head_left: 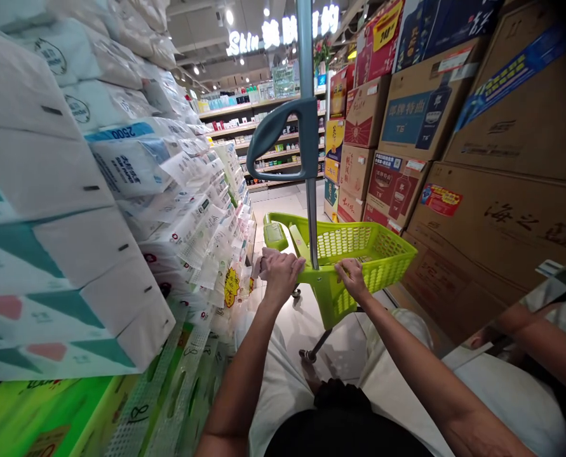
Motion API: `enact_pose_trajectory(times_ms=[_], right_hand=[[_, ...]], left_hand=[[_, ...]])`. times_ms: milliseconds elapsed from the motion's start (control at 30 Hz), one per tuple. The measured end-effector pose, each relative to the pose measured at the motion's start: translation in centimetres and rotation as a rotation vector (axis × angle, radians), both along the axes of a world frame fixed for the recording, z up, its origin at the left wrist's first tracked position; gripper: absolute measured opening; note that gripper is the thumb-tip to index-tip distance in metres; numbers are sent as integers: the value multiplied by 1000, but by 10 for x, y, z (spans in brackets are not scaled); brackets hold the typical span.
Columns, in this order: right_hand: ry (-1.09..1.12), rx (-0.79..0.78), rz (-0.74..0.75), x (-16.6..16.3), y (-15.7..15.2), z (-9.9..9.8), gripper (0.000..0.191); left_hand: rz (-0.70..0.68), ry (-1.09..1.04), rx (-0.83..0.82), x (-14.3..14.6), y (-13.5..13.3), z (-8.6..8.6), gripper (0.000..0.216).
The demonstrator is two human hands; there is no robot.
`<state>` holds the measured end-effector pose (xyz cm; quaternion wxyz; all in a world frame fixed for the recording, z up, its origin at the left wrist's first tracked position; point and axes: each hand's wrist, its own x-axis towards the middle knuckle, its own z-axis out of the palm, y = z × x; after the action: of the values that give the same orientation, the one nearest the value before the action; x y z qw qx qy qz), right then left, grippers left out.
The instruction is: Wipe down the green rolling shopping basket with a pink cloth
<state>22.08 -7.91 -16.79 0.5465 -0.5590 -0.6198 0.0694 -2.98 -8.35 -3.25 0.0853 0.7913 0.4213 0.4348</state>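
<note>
A lime-green plastic shopping basket on wheels (382, 251) stands on the tiled floor in front of me. Its grey pull handle (306, 127) rises straight up from the near rim. My left hand (280, 273) is closed on the near rim, left of the handle post, with a pale cloth or tissue bunched under its fingers. My right hand (352, 276) grips the same rim just right of the post. The basket looks empty inside as far as I can see.
Stacked packs of tissue and toilet paper (121, 190) fill the left side. Cardboard cartons (478, 158) are piled high on the right. Another person's arm (540, 343) enters at lower right. Store shelves (263, 127) stand beyond the aisle.
</note>
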Motion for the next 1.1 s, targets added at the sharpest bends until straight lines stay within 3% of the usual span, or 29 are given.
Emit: enact_pose_trajectory(times_ms=[200, 300, 400, 500, 600, 700, 833, 933, 1033, 1100], right_hand=[[6, -44, 76, 12, -6, -3, 47], [24, -69, 90, 11, -2, -3, 48], [118, -73, 4, 11, 7, -4, 51], [222, -89, -39, 17, 15, -1, 51], [211, -129, 43, 23, 16, 7, 48], [203, -91, 10, 11, 3, 18, 42], [258, 266, -325, -34, -35, 32, 30], [89, 375, -189, -66, -62, 45, 25], [6, 303, -24, -84, -70, 57, 26], [44, 256, -31, -88, -66, 62, 31]], left_hand=[[-153, 236, -30, -9, -7, 16, 40], [-167, 118, -5, -8, -15, 13, 34], [-258, 25, 42, -4, -24, 7, 30], [-326, -20, 15, -7, -16, 5, 30], [-258, -188, -79, -7, -5, 1, 29], [-167, -420, -113, 1, -9, -15, 21], [-255, -623, -240, 7, -21, -45, 15], [-287, -693, -231, 8, -17, -61, 23], [-166, -829, -107, 20, -11, -79, 33], [-90, -926, -87, 33, -11, -93, 38]])
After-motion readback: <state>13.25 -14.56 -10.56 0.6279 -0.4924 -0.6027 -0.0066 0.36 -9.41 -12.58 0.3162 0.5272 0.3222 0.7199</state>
